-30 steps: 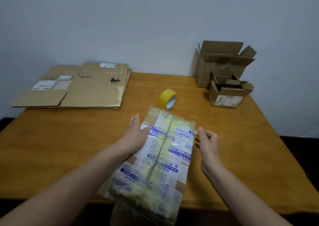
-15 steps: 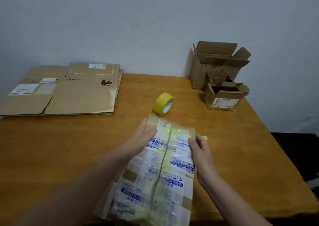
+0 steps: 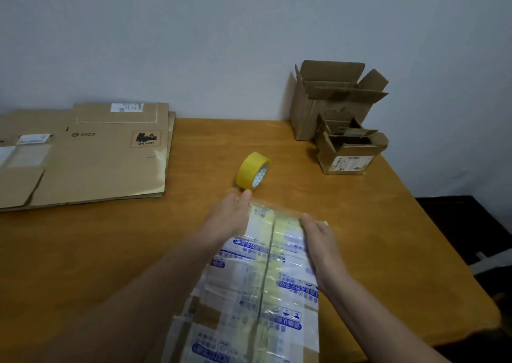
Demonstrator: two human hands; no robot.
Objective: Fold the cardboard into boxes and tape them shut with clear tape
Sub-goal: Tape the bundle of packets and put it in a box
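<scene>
A cardboard box (image 3: 257,293) covered in tape with blue print lies on the wooden table (image 3: 110,251), reaching from the middle to the front edge. My left hand (image 3: 231,218) lies flat with straight fingers on its far left corner. My right hand (image 3: 318,236) presses along the box's right edge, fingers straight. A roll of yellowish tape (image 3: 252,174) stands on its edge just beyond the box, close to my left fingertips. A small green thing (image 3: 326,223) peeks out beside my right hand.
Flattened cardboard sheets (image 3: 83,154) are stacked at the table's back left. Two open boxes stand at the back right: a tall one (image 3: 332,102) against the wall and a smaller one (image 3: 350,152) in front of it. The table's right edge drops to a dark floor.
The box has been lowered onto the table. My right hand moved from beside the box onto its right edge; my left hand slid toward the far corner.
</scene>
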